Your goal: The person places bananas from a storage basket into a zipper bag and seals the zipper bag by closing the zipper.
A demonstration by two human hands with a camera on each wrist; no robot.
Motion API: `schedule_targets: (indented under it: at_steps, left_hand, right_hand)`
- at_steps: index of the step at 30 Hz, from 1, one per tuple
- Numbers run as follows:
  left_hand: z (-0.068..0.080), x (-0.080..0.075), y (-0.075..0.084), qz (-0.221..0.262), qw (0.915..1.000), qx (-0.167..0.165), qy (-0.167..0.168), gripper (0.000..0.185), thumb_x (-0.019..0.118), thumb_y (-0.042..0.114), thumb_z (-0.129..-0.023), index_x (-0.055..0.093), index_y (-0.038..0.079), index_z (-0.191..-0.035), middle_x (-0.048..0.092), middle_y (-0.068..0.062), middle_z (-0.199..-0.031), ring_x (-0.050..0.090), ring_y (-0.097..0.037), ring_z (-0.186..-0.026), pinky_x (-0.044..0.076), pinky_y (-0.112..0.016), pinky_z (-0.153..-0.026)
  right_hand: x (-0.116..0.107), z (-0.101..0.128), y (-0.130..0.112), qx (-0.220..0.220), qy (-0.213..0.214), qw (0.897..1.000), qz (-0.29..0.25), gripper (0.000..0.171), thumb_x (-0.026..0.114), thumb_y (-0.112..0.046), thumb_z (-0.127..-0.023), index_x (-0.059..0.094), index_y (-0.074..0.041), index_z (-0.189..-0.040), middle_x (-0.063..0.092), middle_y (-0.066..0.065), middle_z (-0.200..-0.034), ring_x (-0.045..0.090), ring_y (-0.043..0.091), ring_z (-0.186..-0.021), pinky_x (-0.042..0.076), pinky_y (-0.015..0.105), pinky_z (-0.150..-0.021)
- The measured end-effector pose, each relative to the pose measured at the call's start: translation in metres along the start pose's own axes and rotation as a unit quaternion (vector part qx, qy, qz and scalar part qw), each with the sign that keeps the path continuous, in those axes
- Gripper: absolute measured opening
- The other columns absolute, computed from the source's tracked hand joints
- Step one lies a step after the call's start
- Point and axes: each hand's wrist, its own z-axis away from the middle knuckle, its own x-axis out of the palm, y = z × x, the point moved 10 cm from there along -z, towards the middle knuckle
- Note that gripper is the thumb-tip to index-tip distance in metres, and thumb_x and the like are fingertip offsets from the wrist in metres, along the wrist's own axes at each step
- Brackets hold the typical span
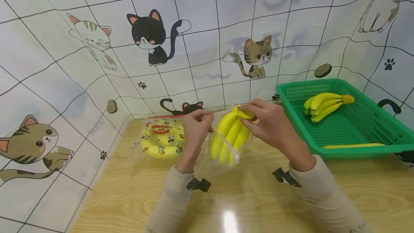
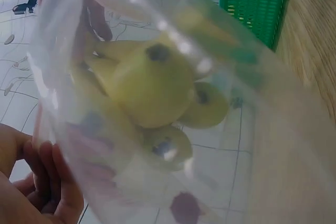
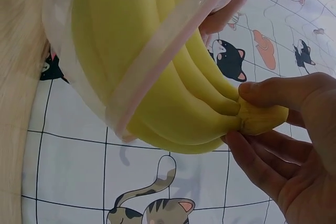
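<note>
A bunch of yellow bananas (image 1: 230,137) hangs tips-down, halfway inside a clear zip bag (image 1: 210,161) above the wooden table. My right hand (image 1: 270,125) pinches the bunch by its stem (image 3: 262,119). My left hand (image 1: 195,125) grips the bag's upper rim (image 1: 207,115) and holds its mouth apart. In the left wrist view the banana tips (image 2: 152,85) press against the bag's film (image 2: 252,145), with my left-hand fingers (image 2: 39,182) at the lower left. In the right wrist view the bag's zip strip (image 3: 173,51) crosses the bananas (image 3: 157,77).
A green plastic basket (image 1: 372,132) at the right holds another banana bunch (image 1: 325,105) and a single banana (image 1: 354,146). A yellow cartoon-printed object in a clear bag (image 1: 161,141) lies on the table at the back left. Cat-patterned sheets wall the back and left.
</note>
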Motion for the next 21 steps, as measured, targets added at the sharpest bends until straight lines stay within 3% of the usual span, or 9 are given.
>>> schedule_targets:
  at_steps: [3,12,21]
  left_hand:
    - [0.000,0.002,0.002,0.012,0.9998,-0.002,-0.014,0.016,0.073,0.007,-0.090,0.079,-0.002,-0.101,0.056,0.005,-0.050,0.065,-0.034,-0.049,0.047,-0.029,-0.046]
    - [0.004,0.007,0.009,0.036,0.9988,-0.003,-0.035,0.011,0.072,0.006,-0.092,0.079,0.002,-0.100,0.055,0.003,-0.053,0.064,-0.015,-0.048,0.060,-0.031,-0.056]
    - [0.002,0.007,0.014,0.053,0.9974,0.001,-0.048,0.011,0.073,0.006,-0.093,0.078,0.000,-0.102,0.056,0.004,-0.054,0.063,-0.013,-0.048,0.062,-0.032,-0.060]
  right_hand:
    - [0.003,0.000,0.000,0.004,-0.012,1.000,0.006,0.030,0.086,-0.007,-0.081,0.077,-0.005,-0.109,0.073,0.009,-0.094,0.065,0.017,-0.068,0.057,0.027,-0.060]
    - [0.021,0.001,-0.009,-0.014,-0.046,0.999,0.023,0.030,0.087,-0.013,-0.082,0.075,-0.005,-0.109,0.077,0.009,-0.099,0.070,0.016,-0.070,0.059,0.026,-0.062]
    - [0.036,0.001,-0.013,-0.006,-0.054,0.998,-0.026,0.027,0.085,-0.008,-0.081,0.076,-0.003,-0.106,0.079,0.010,-0.099,0.071,0.016,-0.074,0.061,0.026,-0.066]
